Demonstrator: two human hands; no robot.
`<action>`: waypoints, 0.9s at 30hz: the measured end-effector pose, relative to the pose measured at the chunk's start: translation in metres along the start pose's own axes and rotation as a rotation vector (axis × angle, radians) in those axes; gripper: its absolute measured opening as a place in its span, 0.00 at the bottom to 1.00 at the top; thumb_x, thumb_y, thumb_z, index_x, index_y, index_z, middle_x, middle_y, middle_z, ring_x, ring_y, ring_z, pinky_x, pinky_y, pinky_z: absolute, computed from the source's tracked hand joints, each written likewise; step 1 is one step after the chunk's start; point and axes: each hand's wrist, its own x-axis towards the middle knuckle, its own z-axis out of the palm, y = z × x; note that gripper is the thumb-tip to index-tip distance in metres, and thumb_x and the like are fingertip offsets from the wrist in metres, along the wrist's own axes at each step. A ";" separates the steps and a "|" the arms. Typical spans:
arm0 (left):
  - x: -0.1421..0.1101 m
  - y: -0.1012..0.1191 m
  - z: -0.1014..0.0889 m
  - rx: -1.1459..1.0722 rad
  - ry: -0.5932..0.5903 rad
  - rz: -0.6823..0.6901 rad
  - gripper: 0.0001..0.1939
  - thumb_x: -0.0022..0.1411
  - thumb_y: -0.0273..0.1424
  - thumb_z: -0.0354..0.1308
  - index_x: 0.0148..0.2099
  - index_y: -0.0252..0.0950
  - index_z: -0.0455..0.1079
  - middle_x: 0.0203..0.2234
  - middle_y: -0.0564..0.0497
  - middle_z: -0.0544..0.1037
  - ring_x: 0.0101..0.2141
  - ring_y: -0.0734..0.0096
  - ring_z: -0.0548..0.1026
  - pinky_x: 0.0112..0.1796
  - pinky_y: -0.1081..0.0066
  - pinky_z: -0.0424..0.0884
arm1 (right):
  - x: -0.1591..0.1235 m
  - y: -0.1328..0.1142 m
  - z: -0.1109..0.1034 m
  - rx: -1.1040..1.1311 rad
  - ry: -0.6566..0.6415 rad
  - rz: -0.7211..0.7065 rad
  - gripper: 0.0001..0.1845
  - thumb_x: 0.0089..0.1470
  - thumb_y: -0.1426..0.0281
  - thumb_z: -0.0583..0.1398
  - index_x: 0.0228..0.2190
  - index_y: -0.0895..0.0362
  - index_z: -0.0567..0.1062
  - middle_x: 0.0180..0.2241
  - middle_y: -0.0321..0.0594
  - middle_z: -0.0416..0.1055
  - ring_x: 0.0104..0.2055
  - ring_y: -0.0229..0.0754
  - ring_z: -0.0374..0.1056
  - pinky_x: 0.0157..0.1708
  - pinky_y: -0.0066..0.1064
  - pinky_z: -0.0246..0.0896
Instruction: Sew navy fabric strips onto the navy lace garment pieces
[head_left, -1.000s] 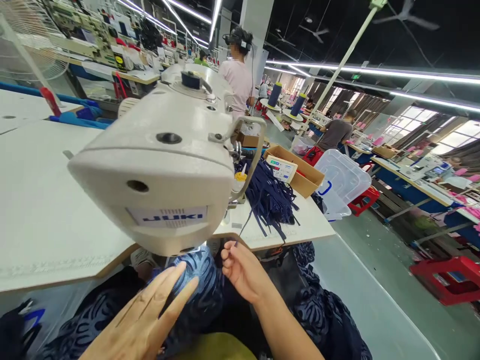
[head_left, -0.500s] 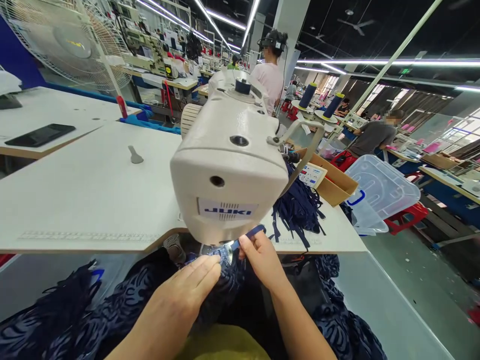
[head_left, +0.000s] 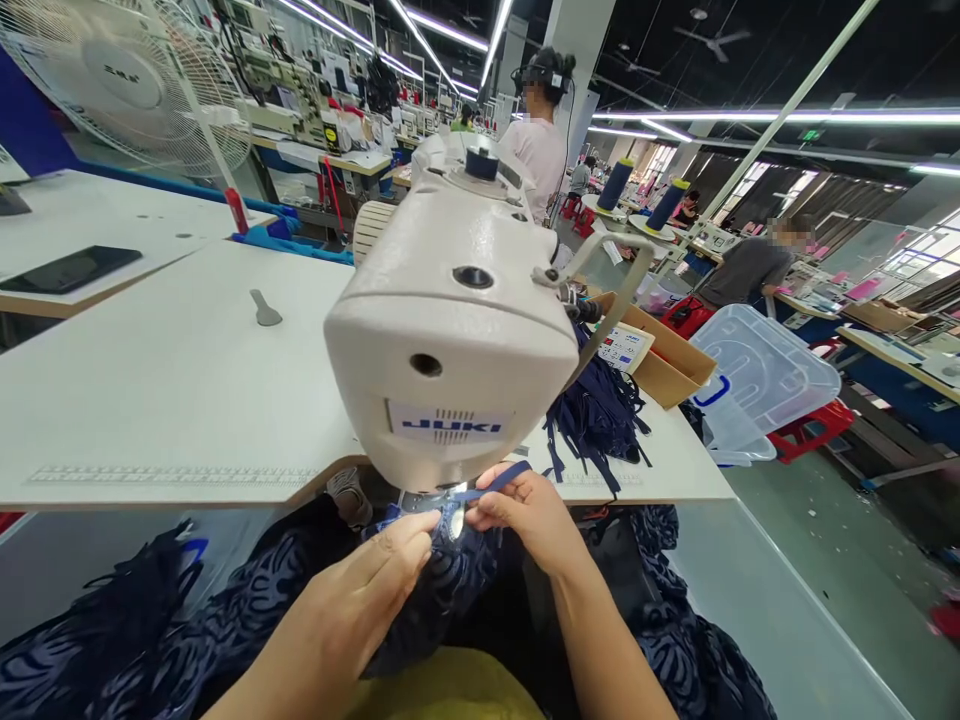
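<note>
A cream Juki sewing machine (head_left: 457,330) fills the middle of the view, its head facing me. Under its needle end lies dark navy patterned fabric (head_left: 247,620), which spreads over my lap. My left hand (head_left: 360,600) rests on that fabric, fingers pressed together and pointing at the needle. My right hand (head_left: 525,510) pinches a narrow navy strap (head_left: 499,478) just under the machine head. The needle itself is hidden behind the head.
A heap of navy straps (head_left: 600,420) lies on the white table (head_left: 165,400) to the right of the machine, beside a cardboard box (head_left: 667,365) and a clear plastic bin (head_left: 757,370). A fan (head_left: 127,80) stands at the left. Other people work at benches behind.
My view swung so the machine sits right of where it was. My right hand rose from my lap with the strap to the needle; my left hand's fingers closed together on the fabric.
</note>
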 end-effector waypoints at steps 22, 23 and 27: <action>0.006 0.008 0.002 0.253 -0.007 0.139 0.23 0.65 0.17 0.41 0.56 0.35 0.66 0.55 0.54 0.71 0.57 0.74 0.65 0.61 0.71 0.54 | 0.007 -0.004 0.012 -0.373 -0.007 -0.100 0.12 0.52 0.62 0.60 0.28 0.58 0.70 0.18 0.27 0.58 0.19 0.30 0.54 0.20 0.23 0.52; 0.006 0.008 0.002 0.250 -0.009 0.129 0.23 0.65 0.17 0.40 0.57 0.35 0.66 0.55 0.54 0.71 0.57 0.74 0.65 0.61 0.70 0.53 | 0.007 -0.004 0.012 -0.386 -0.009 -0.100 0.12 0.52 0.61 0.60 0.28 0.58 0.70 0.18 0.27 0.58 0.19 0.31 0.54 0.20 0.23 0.52; 0.005 0.009 0.002 0.237 -0.032 0.120 0.23 0.65 0.17 0.40 0.58 0.35 0.65 0.56 0.53 0.70 0.57 0.74 0.64 0.61 0.71 0.53 | 0.008 -0.006 0.011 -0.418 -0.018 -0.105 0.14 0.51 0.59 0.61 0.27 0.58 0.71 0.18 0.27 0.59 0.19 0.31 0.55 0.20 0.23 0.53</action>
